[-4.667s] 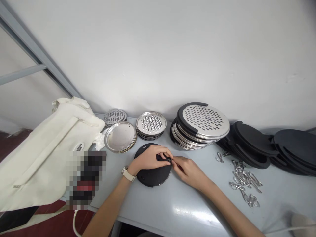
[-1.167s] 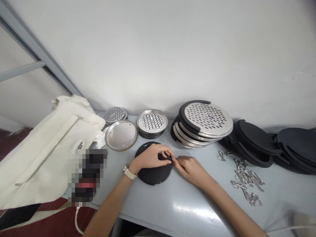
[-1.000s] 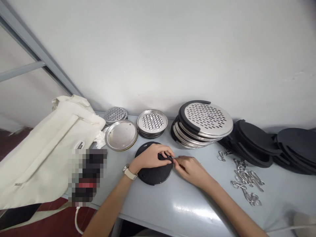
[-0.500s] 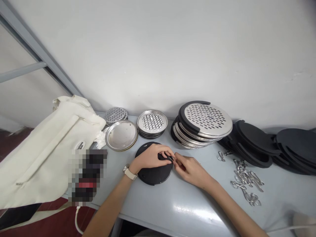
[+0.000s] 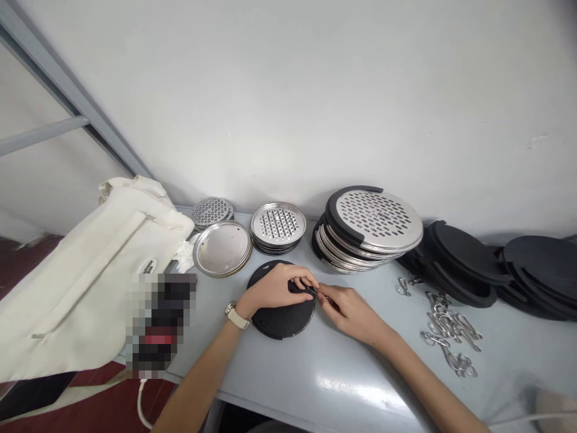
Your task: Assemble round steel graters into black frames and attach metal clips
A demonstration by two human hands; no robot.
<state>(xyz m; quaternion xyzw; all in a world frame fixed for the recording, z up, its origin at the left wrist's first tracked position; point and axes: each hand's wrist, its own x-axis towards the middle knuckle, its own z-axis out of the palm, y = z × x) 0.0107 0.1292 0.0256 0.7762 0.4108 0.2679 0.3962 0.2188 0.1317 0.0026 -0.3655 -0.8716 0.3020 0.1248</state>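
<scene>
Both hands meet at the right edge of a black disc, as the head view shows, with a small metal clip between their fingertips. Right hand [image 5: 345,310]: thumb and forefinger pinched, it seems, on the clip [image 5: 314,291]. Left hand [image 5: 279,288]: bent over the disc [image 5: 283,322], thumb and forefinger tips by the clip; whether they grip it or only steady the disc, I cannot tell. The disc lies flat on the table [image 5: 279,385], just in front of the grater stack [image 5: 278,225].

I judge the step in hand to be working the clip at the disc's rim. The next move probably calls for a steady disc and a fine, firm pinch.

Fingers hide most of the clip, and the left hand covers much of the disc. Spare clips [image 5: 446,322] lie in a loose heap beyond the right forearm. Behind the right hand, well apart from it, leans a big stack [image 5: 378,222]; further right are black discs [image 5: 471,249]. Steel plates [image 5: 223,246] sit left of the graters, near a cream bag [image 5: 94,270]. A pixelated object [image 5: 157,325] beside the bag is unreadable.
</scene>
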